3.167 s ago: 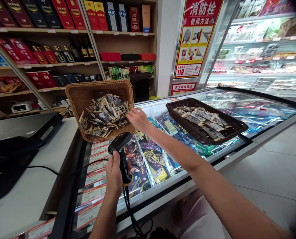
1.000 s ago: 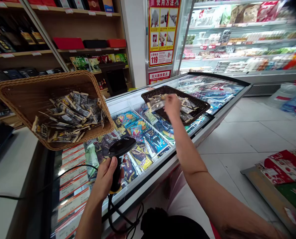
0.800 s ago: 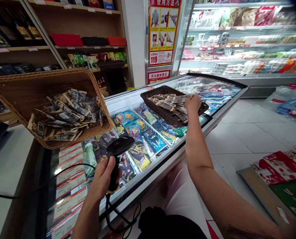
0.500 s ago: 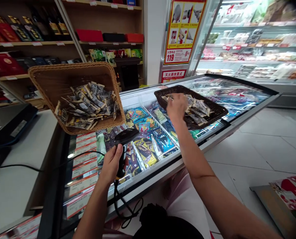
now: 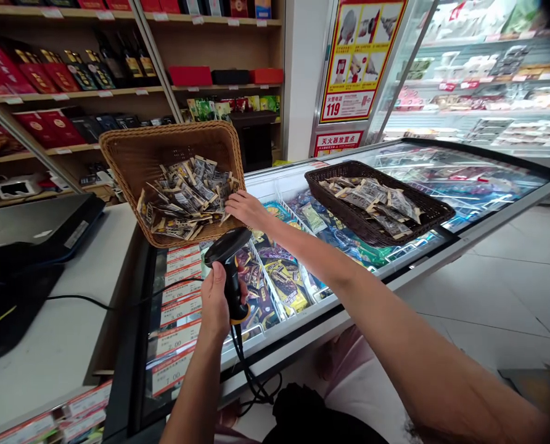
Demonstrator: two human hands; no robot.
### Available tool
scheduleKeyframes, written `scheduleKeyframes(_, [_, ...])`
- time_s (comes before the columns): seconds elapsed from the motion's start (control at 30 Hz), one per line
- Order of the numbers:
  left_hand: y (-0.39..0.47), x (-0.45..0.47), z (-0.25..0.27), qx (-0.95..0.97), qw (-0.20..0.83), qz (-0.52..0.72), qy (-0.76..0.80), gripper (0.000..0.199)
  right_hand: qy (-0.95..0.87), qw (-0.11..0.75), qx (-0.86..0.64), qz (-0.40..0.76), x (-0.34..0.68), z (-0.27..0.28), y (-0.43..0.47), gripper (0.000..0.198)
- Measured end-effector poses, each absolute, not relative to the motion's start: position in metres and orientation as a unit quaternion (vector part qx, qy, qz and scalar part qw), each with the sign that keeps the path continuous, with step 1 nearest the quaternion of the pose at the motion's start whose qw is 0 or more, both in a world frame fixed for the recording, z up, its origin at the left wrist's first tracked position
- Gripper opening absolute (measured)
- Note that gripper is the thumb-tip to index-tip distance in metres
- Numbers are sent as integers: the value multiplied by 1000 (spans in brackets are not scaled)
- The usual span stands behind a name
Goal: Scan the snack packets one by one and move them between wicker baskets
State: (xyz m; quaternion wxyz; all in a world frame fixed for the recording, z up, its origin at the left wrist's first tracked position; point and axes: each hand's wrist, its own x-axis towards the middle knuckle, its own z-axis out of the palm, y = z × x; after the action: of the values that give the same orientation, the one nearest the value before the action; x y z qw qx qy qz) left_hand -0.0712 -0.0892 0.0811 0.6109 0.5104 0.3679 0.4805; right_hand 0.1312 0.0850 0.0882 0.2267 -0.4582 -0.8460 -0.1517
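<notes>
My left hand [image 5: 217, 296] is wrapped round the handle of a black barcode scanner [image 5: 231, 271], its head tilted up and its cable hanging below. My right hand [image 5: 247, 209] reaches over the right rim of a light brown wicker basket [image 5: 168, 139]. Its fingers are stretched out, with the tips at small clear-and-dark packets [image 5: 192, 191] heaped inside. I see nothing clearly held there. The basket is tipped toward me. Right of it, a dark brown wicker basket [image 5: 349, 213] lies on the freezer lid with several similar packets [image 5: 372, 197] in it.
Under both baskets is a glass-topped chest freezer [image 5: 312, 320] full of bagged ice creams. Price labels [image 5: 177, 333] line its left end. A white counter [image 5: 66, 333] with a black device stands left. Shelves with boxes and bottles are behind, a lit fridge at right.
My right hand has left the dark basket and moved left to the light brown basket. The scanner in my left hand has turned more upright. The view has shifted left.
</notes>
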Motion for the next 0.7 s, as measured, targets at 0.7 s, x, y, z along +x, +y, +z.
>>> scheduleKeyframes(0.7, [-90,-68,71,657,561,300,404,70,-331,676,-523,399,205,44,-24,30])
